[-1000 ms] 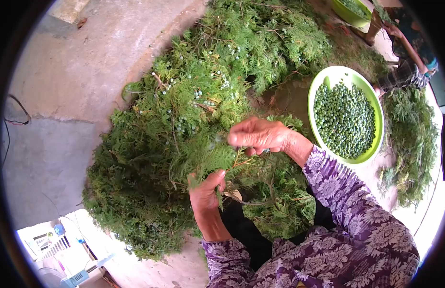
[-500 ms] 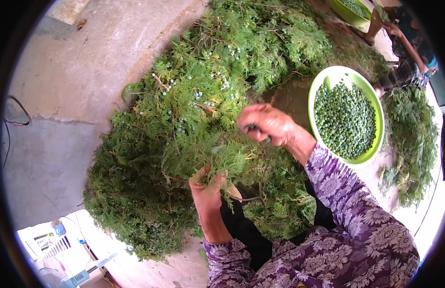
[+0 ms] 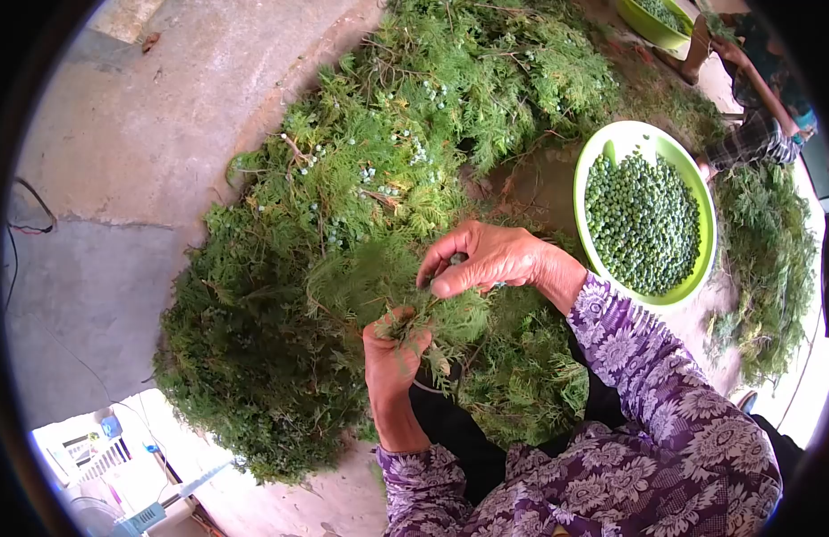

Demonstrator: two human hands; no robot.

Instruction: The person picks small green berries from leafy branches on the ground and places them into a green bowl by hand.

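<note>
Evidently, the left hand (image 3: 392,353) was clamped on a green sprig (image 3: 405,309) just left of the green bowl (image 3: 602,152); the right hand (image 3: 486,258) pinched its tip. Loose berries could scatter.

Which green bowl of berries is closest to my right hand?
The full bowl just beyond your right hand; the other bowl sits far off, cut by the top edge.

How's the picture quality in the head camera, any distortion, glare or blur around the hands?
Head view: strong fisheye bending with a black rim; flat daylight, no hard shadows; left hand and right hand sharp on the sprig; pale concrete bright; green bowl clear.
</note>
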